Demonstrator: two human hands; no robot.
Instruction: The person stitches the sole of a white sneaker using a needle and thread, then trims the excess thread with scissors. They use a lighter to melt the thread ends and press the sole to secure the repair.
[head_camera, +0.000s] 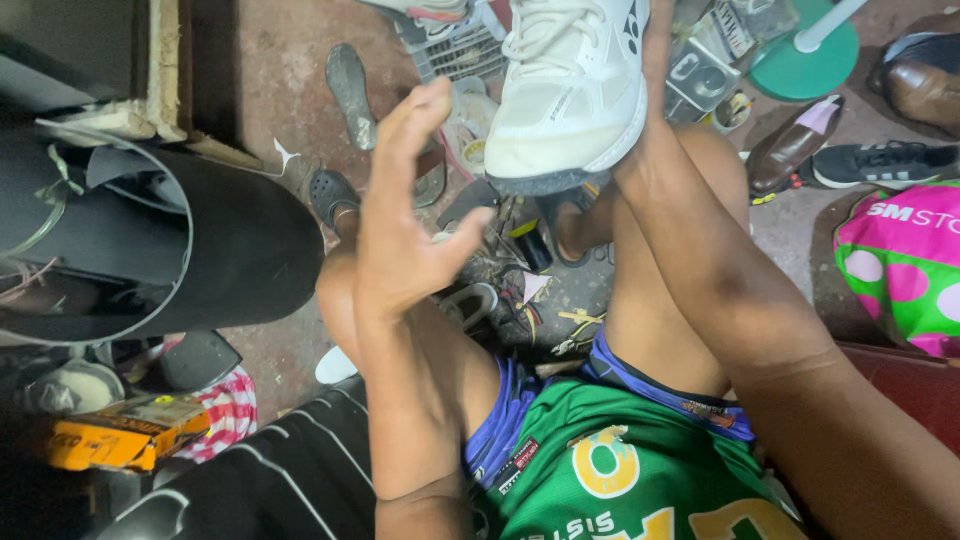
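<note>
White sneaker (570, 90) was held up over knees, toe toward camera, dark sole edge showing. Right hand (655, 60) gripped shoe's far side, fingers mostly hidden behind it. Left hand (410, 210) was spread wide, empty, just beside toe.

Judgement: steady shoe with both hands, check toe sole seam.

Heel cut off by frame top; floor clutter blurred.

A stained concrete floor (270, 70) (reddish-brown, scuffed) fills the room. At nine o'clock lies a big black rubber roll (200, 250); at two o'clock a green round stand base (805, 65); at three o'clock brown and black shoes (850, 155).
</note>
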